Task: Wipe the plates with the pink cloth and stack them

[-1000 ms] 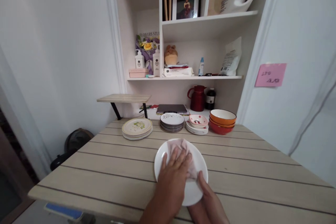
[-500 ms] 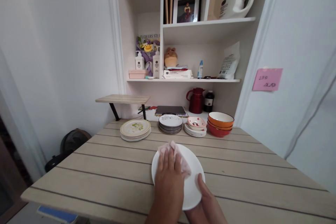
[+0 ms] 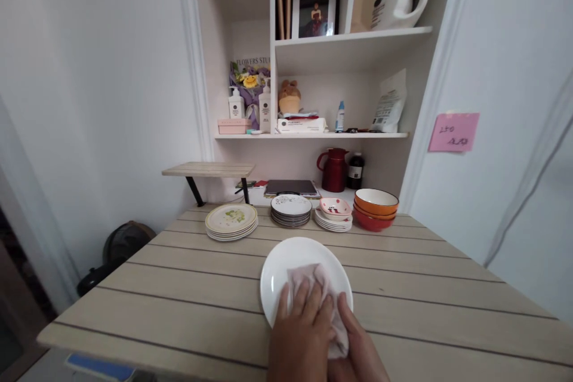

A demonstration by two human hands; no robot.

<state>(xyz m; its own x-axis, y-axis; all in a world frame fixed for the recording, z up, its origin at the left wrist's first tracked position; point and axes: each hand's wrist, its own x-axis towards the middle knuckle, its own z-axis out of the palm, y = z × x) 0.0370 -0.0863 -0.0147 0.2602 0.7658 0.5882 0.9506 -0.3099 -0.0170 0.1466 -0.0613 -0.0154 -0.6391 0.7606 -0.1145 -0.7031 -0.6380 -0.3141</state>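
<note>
A round white plate (image 3: 277, 262) is tilted toward me above the front of the table. My right hand (image 3: 360, 340) grips its lower right edge, thumb along the rim and the other fingers mostly hidden beneath. Across the plate's lower middle lies a crumpled pale pink cloth (image 3: 308, 274). My left hand (image 3: 302, 328) presses this cloth against the plate, its fingers spread over the fabric. Part of the cloth shows between the two hands, reaching the plate's lower right rim.
Behind the plate stand stacks of cream plates (image 3: 231, 219), dark-rimmed plates (image 3: 290, 207), small dishes (image 3: 335, 215) and orange and red bowls (image 3: 376, 209). A small raised shelf (image 3: 208, 169) is at the back left. A red jug (image 3: 334, 170) and a dark bottle (image 3: 356, 171) stand farther back.
My left hand has slid the cloth from the plate's upper left down toward its lower right. My right hand keeps its hold on the rim.
</note>
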